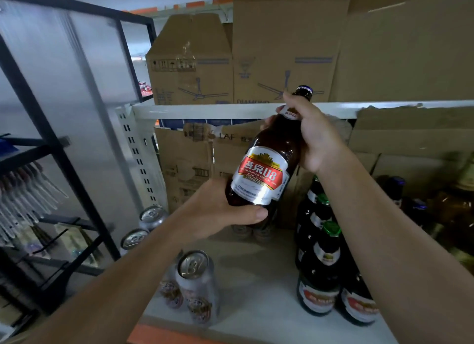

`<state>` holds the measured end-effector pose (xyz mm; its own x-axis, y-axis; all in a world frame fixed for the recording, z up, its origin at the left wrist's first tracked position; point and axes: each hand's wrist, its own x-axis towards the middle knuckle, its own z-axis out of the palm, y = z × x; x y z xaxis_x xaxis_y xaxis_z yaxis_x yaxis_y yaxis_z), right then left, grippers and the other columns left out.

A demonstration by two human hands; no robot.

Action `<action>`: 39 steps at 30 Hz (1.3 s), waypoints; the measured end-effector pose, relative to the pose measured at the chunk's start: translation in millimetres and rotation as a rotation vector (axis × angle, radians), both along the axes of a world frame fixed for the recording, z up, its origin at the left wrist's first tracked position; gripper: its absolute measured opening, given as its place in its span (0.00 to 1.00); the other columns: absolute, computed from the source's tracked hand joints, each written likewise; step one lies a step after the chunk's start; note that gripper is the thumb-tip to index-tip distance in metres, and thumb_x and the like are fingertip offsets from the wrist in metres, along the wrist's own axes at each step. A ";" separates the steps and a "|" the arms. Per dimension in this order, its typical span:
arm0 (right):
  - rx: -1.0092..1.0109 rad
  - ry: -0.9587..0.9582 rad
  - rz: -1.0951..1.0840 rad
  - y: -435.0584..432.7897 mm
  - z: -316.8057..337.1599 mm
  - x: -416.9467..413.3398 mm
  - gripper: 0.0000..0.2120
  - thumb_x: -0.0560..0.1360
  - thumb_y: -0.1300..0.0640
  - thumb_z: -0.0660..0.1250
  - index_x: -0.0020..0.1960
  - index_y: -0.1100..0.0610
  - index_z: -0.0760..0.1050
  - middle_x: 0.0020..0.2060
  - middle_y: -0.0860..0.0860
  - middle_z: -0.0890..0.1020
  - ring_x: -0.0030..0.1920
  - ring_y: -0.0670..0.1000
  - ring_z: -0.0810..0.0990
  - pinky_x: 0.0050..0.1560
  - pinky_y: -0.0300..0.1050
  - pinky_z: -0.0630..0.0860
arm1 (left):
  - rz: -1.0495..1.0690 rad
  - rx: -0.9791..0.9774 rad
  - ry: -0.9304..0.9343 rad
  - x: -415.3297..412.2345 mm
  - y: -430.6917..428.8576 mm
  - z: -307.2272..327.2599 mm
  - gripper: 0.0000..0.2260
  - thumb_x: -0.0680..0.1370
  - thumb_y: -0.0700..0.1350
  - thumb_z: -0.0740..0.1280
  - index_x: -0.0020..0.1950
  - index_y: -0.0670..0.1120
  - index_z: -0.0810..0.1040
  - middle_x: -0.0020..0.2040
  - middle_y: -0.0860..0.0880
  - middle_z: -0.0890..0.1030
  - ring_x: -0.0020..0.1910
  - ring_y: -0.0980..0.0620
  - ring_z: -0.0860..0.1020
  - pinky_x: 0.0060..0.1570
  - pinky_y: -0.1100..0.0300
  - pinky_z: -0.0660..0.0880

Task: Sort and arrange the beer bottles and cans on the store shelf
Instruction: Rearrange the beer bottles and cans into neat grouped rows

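held bottle (261,174): one, tilted
left hand (220,210): gripping its base
right hand (315,138): gripping its neck
cans (196,279): three tops, 7 o'clock

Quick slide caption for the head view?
Left hand and right hand hold a tilted brown beer bottle above the shelf.

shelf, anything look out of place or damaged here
The cardboard box on the right has a ragged, torn top edge lapping over the shelf rail. The brown bottle is tilted, but the left hand and right hand are holding it.
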<state>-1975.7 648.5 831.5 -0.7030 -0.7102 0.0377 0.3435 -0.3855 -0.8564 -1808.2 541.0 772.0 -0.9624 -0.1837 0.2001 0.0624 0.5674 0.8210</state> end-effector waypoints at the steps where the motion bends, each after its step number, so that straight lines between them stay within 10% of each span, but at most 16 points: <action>1: -0.018 -0.014 0.001 2.0 0.1 1.4 0.11 0.75 0.51 0.70 0.46 0.58 0.72 0.34 0.57 0.80 0.36 0.56 0.81 0.43 0.50 0.81 | -0.013 0.001 -0.012 -0.1 0.4 0.2 0.20 0.62 0.60 0.73 0.51 0.55 0.82 0.46 0.52 0.85 0.48 0.57 0.83 0.47 0.62 0.78; 8: 0.024 -0.002 -0.092 15.2 4.0 5.9 0.08 0.76 0.55 0.66 0.44 0.58 0.71 0.34 0.56 0.80 0.36 0.56 0.80 0.39 0.48 0.81 | 0.011 -0.124 -0.022 -4.4 9.0 2.1 0.12 0.66 0.53 0.78 0.47 0.60 0.81 0.45 0.59 0.85 0.45 0.63 0.82 0.44 0.70 0.76; 13: 0.197 0.106 -0.263 33.3 3.9 0.7 0.09 0.73 0.52 0.67 0.46 0.58 0.73 0.45 0.59 0.78 0.45 0.58 0.80 0.58 0.62 0.76 | 0.104 -0.343 0.056 -14.7 23.3 -6.6 0.22 0.64 0.60 0.77 0.55 0.57 0.78 0.45 0.62 0.83 0.44 0.69 0.79 0.42 0.75 0.74; 27: 0.100 -0.039 -0.590 129.0 -19.4 -2.7 0.16 0.73 0.50 0.74 0.51 0.59 0.74 0.42 0.55 0.82 0.41 0.57 0.84 0.47 0.60 0.82 | -0.194 -0.417 0.026 -57.9 74.9 5.7 0.19 0.65 0.53 0.79 0.48 0.65 0.73 0.42 0.67 0.80 0.46 0.73 0.77 0.41 0.79 0.69; 34: -0.057 -0.056 -0.683 180.6 -25.1 -11.5 0.07 0.74 0.55 0.70 0.44 0.57 0.74 0.32 0.50 0.75 0.33 0.51 0.79 0.41 0.51 0.81 | -0.213 -0.520 0.031 -82.7 108.9 1.4 0.37 0.58 0.71 0.72 0.62 0.57 0.72 0.54 0.62 0.80 0.53 0.64 0.78 0.53 0.61 0.77; 39: -0.060 -0.047 -0.700 217.7 -30.8 -18.4 0.07 0.71 0.54 0.71 0.45 0.55 0.75 0.34 0.52 0.78 0.35 0.53 0.81 0.47 0.55 0.81 | -0.339 -0.482 0.047 -90.5 133.9 -1.5 0.31 0.65 0.70 0.68 0.63 0.56 0.73 0.54 0.62 0.81 0.51 0.66 0.78 0.49 0.63 0.78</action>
<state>-1994.1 866.2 800.7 -0.9959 -0.0881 0.0216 0.0332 -0.5759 -0.8169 -1898.7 674.9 770.5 -0.9397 0.2548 0.2282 0.3353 0.8178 0.4678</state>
